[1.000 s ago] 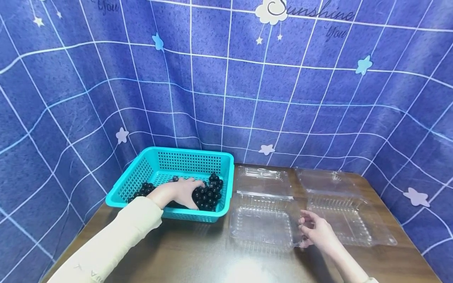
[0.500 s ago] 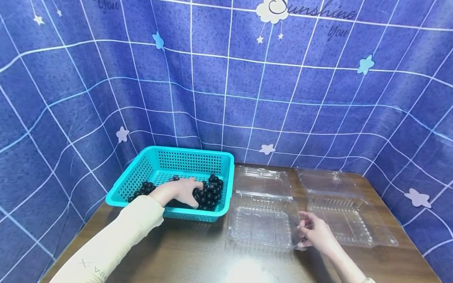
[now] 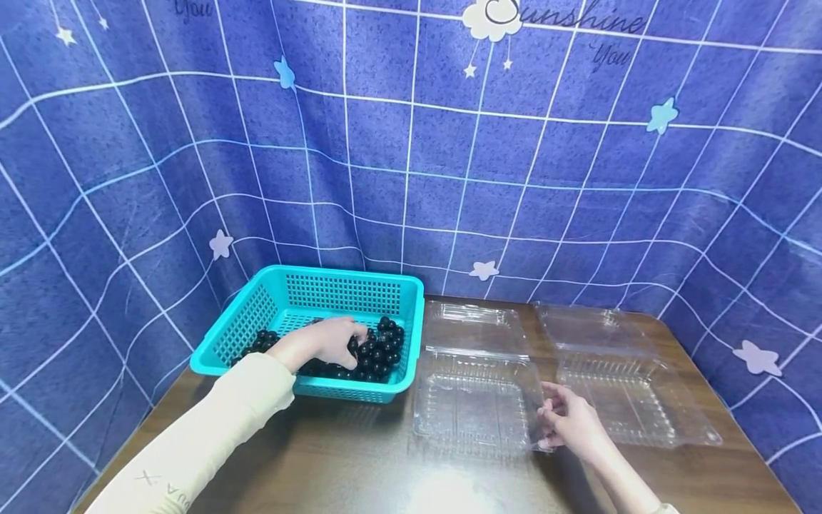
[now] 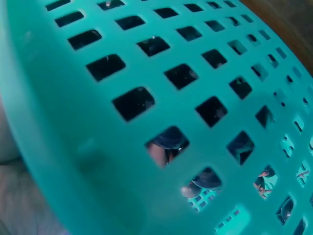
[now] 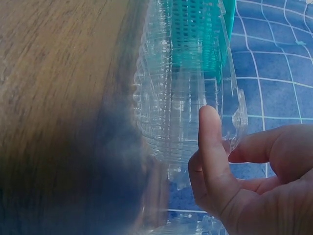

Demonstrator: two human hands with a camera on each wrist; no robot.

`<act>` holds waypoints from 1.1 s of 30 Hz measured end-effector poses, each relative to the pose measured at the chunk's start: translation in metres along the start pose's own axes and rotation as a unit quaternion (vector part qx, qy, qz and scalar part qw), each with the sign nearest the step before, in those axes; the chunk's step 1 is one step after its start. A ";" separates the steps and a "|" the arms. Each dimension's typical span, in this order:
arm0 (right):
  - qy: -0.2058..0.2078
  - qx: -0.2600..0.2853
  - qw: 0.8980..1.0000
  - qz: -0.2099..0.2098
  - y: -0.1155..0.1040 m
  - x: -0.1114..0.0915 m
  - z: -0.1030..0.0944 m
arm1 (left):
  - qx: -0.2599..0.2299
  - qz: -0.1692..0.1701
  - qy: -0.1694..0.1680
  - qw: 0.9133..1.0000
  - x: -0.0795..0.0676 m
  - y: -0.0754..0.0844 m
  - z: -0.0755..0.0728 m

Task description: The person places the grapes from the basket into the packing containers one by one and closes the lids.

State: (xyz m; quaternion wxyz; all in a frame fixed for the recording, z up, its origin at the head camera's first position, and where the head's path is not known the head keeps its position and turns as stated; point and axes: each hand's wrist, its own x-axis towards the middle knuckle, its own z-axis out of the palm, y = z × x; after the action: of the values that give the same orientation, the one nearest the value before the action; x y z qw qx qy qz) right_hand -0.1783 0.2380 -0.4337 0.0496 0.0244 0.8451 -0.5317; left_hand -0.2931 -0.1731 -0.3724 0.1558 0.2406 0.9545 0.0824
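Observation:
My left hand (image 3: 330, 341) reaches into a turquoise plastic basket (image 3: 349, 391), its thumb and fingers curled round some of the black grapes (image 3: 385, 348). The left wrist view is mostly filled by the basket's slotted wall (image 4: 107, 161); dark grapes show through the holes, and the fingers are largely hidden. On the right, my right hand (image 3: 576, 427) pinches the right rim of an opened clear plastic clamshell container (image 3: 472, 407). In the right wrist view, one finger lies along the container's (image 5: 181, 107) outside and the thumb is at its rim.
A second opened clear clamshell (image 3: 632, 400) lies right of the first, partly behind my right hand. Both lids fold back toward the blue grid-patterned curtain (image 3: 411, 178). Everything rests on a brown wooden table (image 3: 359, 464).
My left hand has drawn its thumb and fingers in around grapes and shifted slightly, so more grapes show below it. The right hand keeps its hold on the container's rim.

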 end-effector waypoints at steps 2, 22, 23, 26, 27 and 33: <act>0.002 -0.001 1.000 -0.002 0.000 0.001 0.000 | 0.005 -0.002 0.003 1.000 0.002 0.000 0.000; 0.014 -0.054 0.998 -0.028 0.000 0.005 -0.003 | 0.070 0.003 0.059 0.996 -0.009 0.004 -0.014; 0.016 -0.057 0.998 -0.027 0.000 0.005 -0.003 | 0.071 0.002 0.061 0.996 -0.010 0.005 -0.016; 0.021 -0.065 0.997 -0.027 0.000 0.006 -0.004 | 0.076 0.003 0.071 0.995 -0.013 0.008 -0.022; 0.022 -0.063 0.997 -0.024 0.000 0.006 -0.004 | 0.080 0.004 0.074 0.994 -0.013 0.008 -0.023; 0.017 -0.027 0.999 -0.009 0.000 0.006 -0.002 | 0.095 0.006 0.092 0.991 -0.016 0.011 -0.031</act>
State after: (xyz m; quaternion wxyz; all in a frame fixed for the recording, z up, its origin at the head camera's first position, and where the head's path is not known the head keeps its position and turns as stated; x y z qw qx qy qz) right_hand -0.1841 0.2394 -0.4336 0.0309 0.0246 0.8604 -0.5082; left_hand -0.2854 -0.1734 -0.3370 0.0429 0.2513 0.9669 0.0142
